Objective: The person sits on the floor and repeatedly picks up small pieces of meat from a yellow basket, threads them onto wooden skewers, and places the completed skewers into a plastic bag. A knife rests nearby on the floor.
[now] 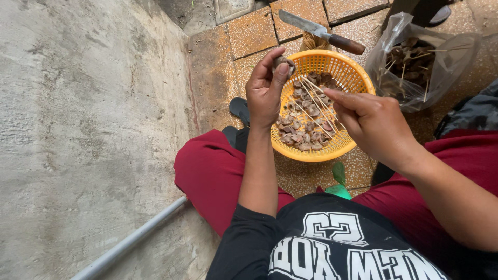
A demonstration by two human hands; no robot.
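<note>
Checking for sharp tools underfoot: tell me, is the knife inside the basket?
No, the knife lies on the tiled floor behind the basket, outside its rim.

Home yard: tiled floor [249, 33], concrete wall [88, 129]

From my seat I see a bright orange-yellow basket [348, 72] with a lattice weave at about one o'clock, filled with grey-brown meat pieces [303, 132] crossed by pale tan skewers [317, 106], and the left hand [265, 93] pinches one more brownish piece [284, 61] at its rim. At twelve o'clock a grey steel knife [320, 32] with a dark brown handle lies on speckled orange-tan floor tiles [252, 33], a clear plastic bag [425, 62] of dark brown pieces shows at two o'clock, and the wall [88, 129] at nine o'clock is mottled grey. Nearest me I see dark red trousers [207, 171], a black shirt [321, 249] with white lettering at six o'clock, and a small green thing [338, 179] between the knees.
</note>
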